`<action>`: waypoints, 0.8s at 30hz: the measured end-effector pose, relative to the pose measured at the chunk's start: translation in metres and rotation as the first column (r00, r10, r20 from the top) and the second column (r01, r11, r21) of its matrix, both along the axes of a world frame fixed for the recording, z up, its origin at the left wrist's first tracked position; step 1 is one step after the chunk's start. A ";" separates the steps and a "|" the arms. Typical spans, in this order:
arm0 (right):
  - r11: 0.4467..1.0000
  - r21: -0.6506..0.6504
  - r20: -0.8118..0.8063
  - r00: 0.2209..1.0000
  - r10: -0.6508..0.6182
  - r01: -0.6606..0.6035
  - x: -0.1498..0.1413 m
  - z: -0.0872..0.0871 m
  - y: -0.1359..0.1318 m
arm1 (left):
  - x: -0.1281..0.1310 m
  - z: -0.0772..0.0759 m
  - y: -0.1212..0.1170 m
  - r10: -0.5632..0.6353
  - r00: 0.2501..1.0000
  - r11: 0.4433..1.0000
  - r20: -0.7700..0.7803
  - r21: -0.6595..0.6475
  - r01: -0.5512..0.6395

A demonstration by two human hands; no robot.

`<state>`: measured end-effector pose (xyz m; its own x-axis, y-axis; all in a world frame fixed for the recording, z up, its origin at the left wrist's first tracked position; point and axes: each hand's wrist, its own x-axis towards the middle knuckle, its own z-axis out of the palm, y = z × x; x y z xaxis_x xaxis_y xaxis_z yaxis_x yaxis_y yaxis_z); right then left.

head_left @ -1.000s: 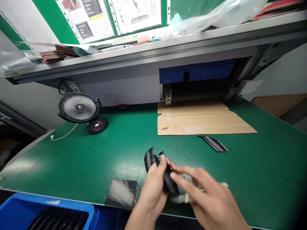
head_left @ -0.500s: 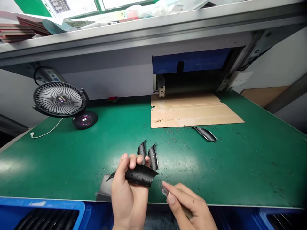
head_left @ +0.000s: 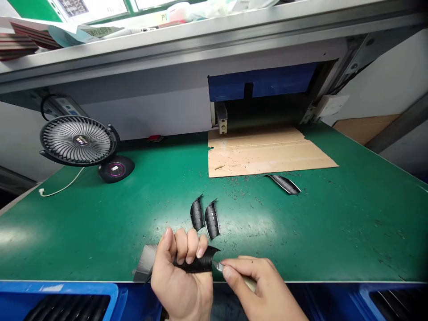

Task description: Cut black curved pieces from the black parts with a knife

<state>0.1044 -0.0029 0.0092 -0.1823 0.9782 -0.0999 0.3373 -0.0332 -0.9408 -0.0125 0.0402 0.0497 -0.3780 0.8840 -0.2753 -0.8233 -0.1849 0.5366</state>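
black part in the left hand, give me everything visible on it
The black part is a thin, curved strip, dark and slightly glossy like moulded plastic, with faint ribs across its face and a pointed tip at its right end. It lies roughly level above the near edge of the green mat. The left hand wraps it, fingers over the top, hiding its left half. A small blade tip held by the right hand meets its right end. Two similar pieces lie just beyond.
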 end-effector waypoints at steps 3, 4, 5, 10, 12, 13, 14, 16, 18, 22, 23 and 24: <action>0.999 0.037 0.079 0.997 -0.006 0.003 0.000 -0.002 0.000 | 0.000 -0.002 -0.001 -0.003 1.000 1.000 -0.011 0.001 0.003; 0.999 0.055 0.115 0.993 -0.010 0.004 0.000 -0.002 0.000 | 0.000 -0.002 -0.001 -0.001 1.000 1.000 -0.012 0.003 0.001; 0.997 0.072 0.153 0.988 -0.012 0.001 0.001 -0.002 0.000 | 0.000 -0.002 -0.001 0.000 1.000 1.000 -0.012 0.005 0.000; 0.980 0.197 0.311 0.950 -0.033 -0.030 0.002 -0.006 -0.003 | 0.003 0.001 -0.004 -0.021 1.000 1.000 0.004 0.004 0.021; 0.964 0.267 0.372 0.925 -0.084 -0.020 0.003 -0.010 -0.005 | 0.004 0.001 -0.003 -0.022 1.000 1.000 0.015 -0.008 0.022; 0.950 0.313 0.402 0.908 -0.118 -0.016 0.003 -0.012 -0.007 | 0.005 0.001 -0.002 -0.020 1.000 1.000 0.020 -0.017 0.020; 0.926 0.376 0.431 0.888 -0.160 -0.016 0.004 -0.014 -0.009 | 0.005 0.001 -0.001 -0.017 1.000 0.999 0.026 -0.028 0.018; 0.832 0.554 0.453 0.850 -0.268 -0.033 0.006 -0.019 -0.012 | 0.004 0.001 0.003 -0.007 0.999 0.999 0.054 -0.052 0.010; 0.686 0.727 0.363 0.848 -0.385 0.000 0.008 -0.022 -0.015 | 0.002 0.001 0.007 0.007 0.995 0.997 0.095 -0.077 0.000; 0.695 0.563 -0.103 0.872 -0.479 0.448 0.002 -0.018 -0.010 | 0.002 0.001 0.011 0.007 0.989 0.995 0.146 -0.096 0.007; 0.773 0.380 -0.194 0.861 -0.470 0.508 0.000 -0.015 -0.006 | 0.004 0.001 0.010 -0.016 0.989 0.996 0.145 -0.085 0.029; 0.850 0.190 -0.268 0.859 -0.437 0.491 -0.003 -0.012 -0.001 | 0.007 0.000 0.008 -0.057 0.989 0.996 0.139 -0.067 0.067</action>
